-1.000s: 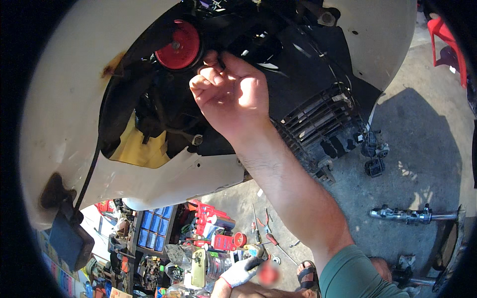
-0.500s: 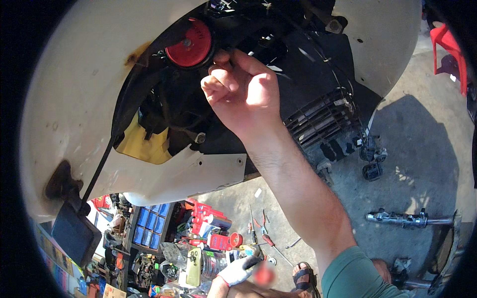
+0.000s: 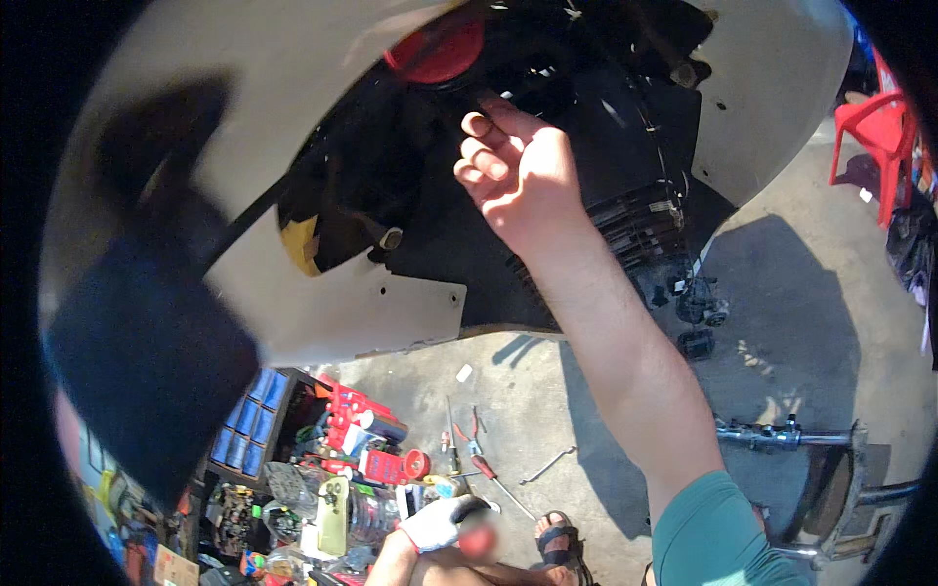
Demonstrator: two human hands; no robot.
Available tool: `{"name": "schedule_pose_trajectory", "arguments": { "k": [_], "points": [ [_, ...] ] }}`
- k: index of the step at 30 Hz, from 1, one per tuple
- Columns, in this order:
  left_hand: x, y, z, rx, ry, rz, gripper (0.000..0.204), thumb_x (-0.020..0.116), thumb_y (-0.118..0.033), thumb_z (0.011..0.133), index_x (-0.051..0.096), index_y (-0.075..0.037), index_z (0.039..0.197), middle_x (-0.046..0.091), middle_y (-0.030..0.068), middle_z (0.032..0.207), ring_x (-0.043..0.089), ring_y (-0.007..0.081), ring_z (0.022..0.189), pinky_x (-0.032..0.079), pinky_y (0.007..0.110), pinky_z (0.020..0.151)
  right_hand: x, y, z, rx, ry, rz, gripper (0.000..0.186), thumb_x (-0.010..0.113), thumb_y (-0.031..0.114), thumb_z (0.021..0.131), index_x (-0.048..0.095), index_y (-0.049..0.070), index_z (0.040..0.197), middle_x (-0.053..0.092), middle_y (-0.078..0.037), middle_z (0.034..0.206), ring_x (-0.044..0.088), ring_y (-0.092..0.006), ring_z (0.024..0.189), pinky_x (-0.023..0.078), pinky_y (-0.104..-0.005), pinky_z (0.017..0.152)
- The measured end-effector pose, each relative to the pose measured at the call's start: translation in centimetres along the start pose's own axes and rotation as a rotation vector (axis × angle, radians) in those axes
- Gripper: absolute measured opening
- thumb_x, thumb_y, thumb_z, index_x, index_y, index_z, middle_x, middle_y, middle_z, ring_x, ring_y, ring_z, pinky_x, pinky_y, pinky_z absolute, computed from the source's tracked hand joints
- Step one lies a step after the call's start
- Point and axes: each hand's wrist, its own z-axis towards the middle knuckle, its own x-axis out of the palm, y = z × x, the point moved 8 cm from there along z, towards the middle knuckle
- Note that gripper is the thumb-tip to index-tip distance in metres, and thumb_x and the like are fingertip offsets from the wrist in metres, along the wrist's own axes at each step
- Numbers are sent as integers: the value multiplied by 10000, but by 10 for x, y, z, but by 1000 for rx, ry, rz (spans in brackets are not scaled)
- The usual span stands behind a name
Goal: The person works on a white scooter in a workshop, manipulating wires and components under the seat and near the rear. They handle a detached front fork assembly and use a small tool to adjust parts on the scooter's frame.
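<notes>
My right hand (image 3: 523, 171) reaches up under a pale vehicle body panel (image 3: 391, 303), palm toward me. Its lower fingers are curled; the upper fingertips press together in dark shade, where anything between them is hidden. Just above and to the left of the fingers is a red round disc (image 3: 437, 54), like a horn, partly covered by the panel's edge. A ribbed black grille (image 3: 640, 230) hangs behind my wrist. At the lower edge, my left hand (image 3: 437, 523), in a white glove with dark fingertips, is low beside a blurred red patch (image 3: 479, 539) and my bare leg; its fingers are unclear.
Pliers (image 3: 474, 435), a screwdriver (image 3: 486, 469) and a wrench (image 3: 547, 465) lie on concrete. Left of them stand a blue-compartment organizer (image 3: 249, 420) and crowded parts. A dark blurred slab (image 3: 151, 361) hangs close at left. Metal fork tubes (image 3: 791, 435) and a red chair (image 3: 874, 137) are right.
The view has shifted, and the dark slab looms larger at left. My right hand sits lower relative to the red disc, its lower fingers still curled. The left hand stays low.
</notes>
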Motion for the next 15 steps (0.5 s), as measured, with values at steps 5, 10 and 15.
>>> {"name": "schedule_pose_trajectory", "arguments": {
  "k": [5, 10, 15],
  "points": [
    [-14, -23, -3, 118, 110, -139, 382, 582, -261, 1007, 603, -11, 1295, 687, 202, 1182, 664, 312, 1107, 526, 389, 954, -21, 11, -21, -140, -111, -725, 451, 492, 161, 1027, 456, 40, 1460, 622, -37, 946, 493, -77, 620, 428, -269, 618],
    [-37, 1, -17, 180, 13, -345, 389, 660, -263, 970, 638, -6, 1261, 720, 171, 1127, 700, 275, 1049, 542, 374, 918, -36, 13, -36, -168, -125, -1686, 672, 523, 53, 971, 280, 49, 1598, 595, -24, 961, 465, -70, 675, 416, -264, 633],
    [9, 59, 23, 80, -8, -822, 368, 671, -179, 957, 630, 25, 1261, 740, 145, 1080, 695, 194, 1037, 540, 338, 917, -19, 39, -50, -181, 29, -2912, 789, 597, 115, 923, 206, 71, 1607, 564, -189, 1215, 608, -307, 1018, 520, -381, 895]
  ]
}}
